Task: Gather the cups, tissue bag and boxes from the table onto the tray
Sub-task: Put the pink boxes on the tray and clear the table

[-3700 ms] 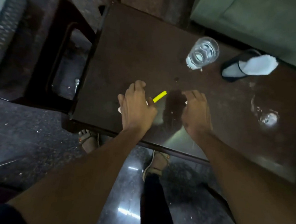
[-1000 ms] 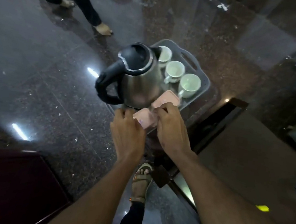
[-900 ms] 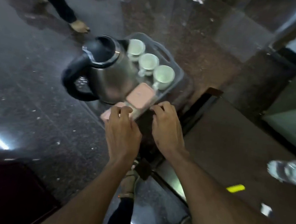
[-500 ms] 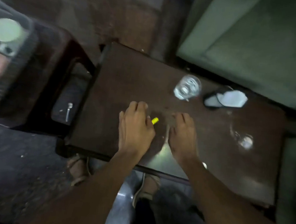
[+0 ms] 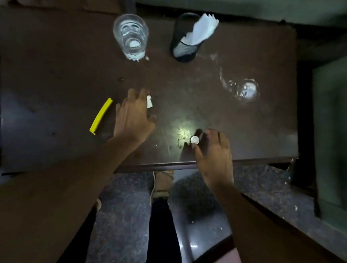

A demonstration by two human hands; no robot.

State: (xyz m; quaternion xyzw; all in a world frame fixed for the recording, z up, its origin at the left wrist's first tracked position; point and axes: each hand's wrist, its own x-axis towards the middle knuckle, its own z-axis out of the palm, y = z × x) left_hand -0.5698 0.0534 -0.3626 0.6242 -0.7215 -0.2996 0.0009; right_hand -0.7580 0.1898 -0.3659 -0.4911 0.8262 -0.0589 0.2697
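Dark brown table (image 5: 58, 59) fills most of the view, with green upholstered seating beyond its far and right edges and speckled stone floor below its near edge. Positions below are referenced to the clear glass (image 5: 131, 34), which stands upright near the far edge of the table.

1. Black mesh holder (image 5: 182, 46): just right of the clear glass, apart from it, tilted in the view. White tissue (image 5: 202, 28) projects from its top.
2. Second glass (image 5: 244, 89): well right of the clear glass and nearer the viewer; transparent, outline faint, so whether it stands upright cannot be told.
3. Yellow strip (image 5: 101, 116): nearer the viewer than the clear glass and slightly left, lying flat on the table.
4. Left hand (image 5: 134, 118): directly nearer the viewer than the clear glass, palm down over the table, fingers spread and holding nothing. A small white scrap (image 5: 149, 101) lies at its fingertips; contact cannot be confirmed.
5. Right hand (image 5: 213, 150): nearer and right of the clear glass, at the near table edge. Thumb and forefinger pinch a small white round cap (image 5: 194, 139).
6. Tray: not visible in this view.
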